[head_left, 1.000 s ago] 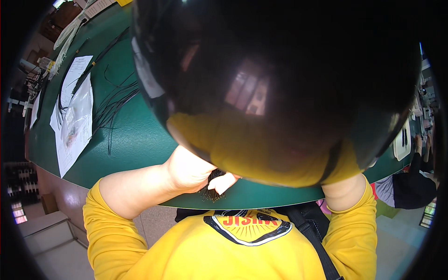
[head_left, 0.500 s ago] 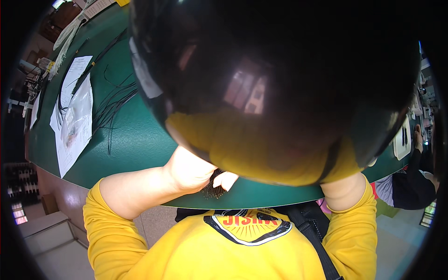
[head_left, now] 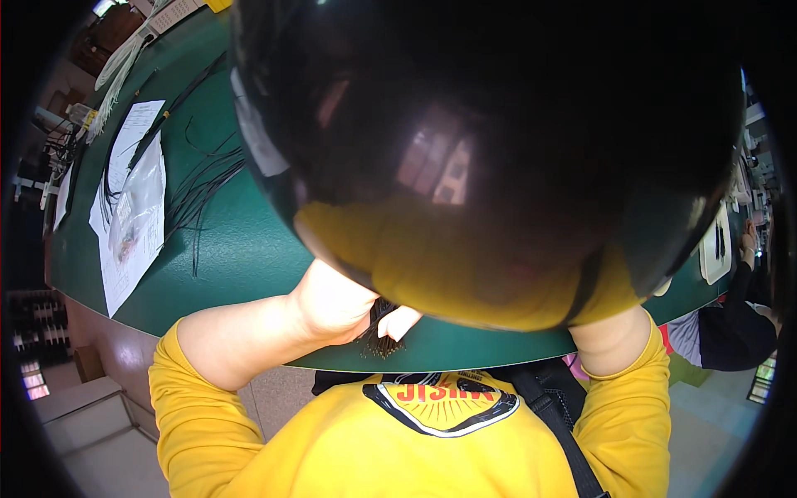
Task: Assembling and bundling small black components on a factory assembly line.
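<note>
A large glossy black rounded thing [head_left: 498, 166] fills the upper middle and hides most of my hands. Below its lower edge, the heel and side of my left hand [head_left: 336, 303] show, curled against a bundle of thin black wires [head_left: 382, 342]. The fine ends of the wires fan out toward me, near the table's front edge. A fingertip [head_left: 400, 322] presses on the bundle's right side; which hand it belongs to I cannot tell. Only my right forearm [head_left: 613, 342] shows clearly, running up behind the black thing.
The green table [head_left: 274, 241] curves across the view. At left lie printed sheets [head_left: 124, 278], a clear plastic bag [head_left: 137, 216] and more black wires [head_left: 207, 178]; a white cable bundle [head_left: 120, 70] lies farther back. At right, a white tray [head_left: 716, 249] stands near a co-worker's arm [head_left: 730, 307].
My left hand has shifted slightly left, and more of the wire bundle shows between it and the fingertip. At far right, the co-worker's hand has moved a little.
</note>
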Demonstrator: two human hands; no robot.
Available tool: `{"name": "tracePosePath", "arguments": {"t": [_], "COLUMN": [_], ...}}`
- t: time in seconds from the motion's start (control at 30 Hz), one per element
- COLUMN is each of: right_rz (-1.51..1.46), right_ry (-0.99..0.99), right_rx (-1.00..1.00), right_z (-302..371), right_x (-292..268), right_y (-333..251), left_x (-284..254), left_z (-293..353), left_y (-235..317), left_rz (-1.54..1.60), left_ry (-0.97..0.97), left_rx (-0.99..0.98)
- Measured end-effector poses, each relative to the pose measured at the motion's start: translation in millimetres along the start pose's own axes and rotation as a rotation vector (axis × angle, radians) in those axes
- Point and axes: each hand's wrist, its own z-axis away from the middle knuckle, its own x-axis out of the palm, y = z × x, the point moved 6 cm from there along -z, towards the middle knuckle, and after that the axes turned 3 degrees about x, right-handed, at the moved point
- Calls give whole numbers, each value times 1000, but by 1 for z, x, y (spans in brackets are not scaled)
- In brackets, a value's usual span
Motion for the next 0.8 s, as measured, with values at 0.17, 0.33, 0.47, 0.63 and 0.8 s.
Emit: {"name": "tracePosePath", "arguments": {"t": [0.17, 0.33, 0.47, 0.63, 0.8], "right_rz": [-138, -191, -162, -6, -15], "right_ry": [-168, -127, -125, -85, -50], "right_rx": [287, 56, 51, 144, 197], "right_z": [5, -2, -1, 0, 3], "right_x": [6, 3, 4, -2, -2], "right_y": [8, 2, 4, 6, 10], "left_x": [-5, 8, -1, -4, 0], "left_z": [0, 0, 2, 4, 5], "left_y": [-3, -1, -5, -5, -4], "left_rz": [-88, 27, -84, -145, -28], "left_ry": [-95, 51, 147, 77, 106], "left_rx": [9, -160, -142, -84, -171]}}
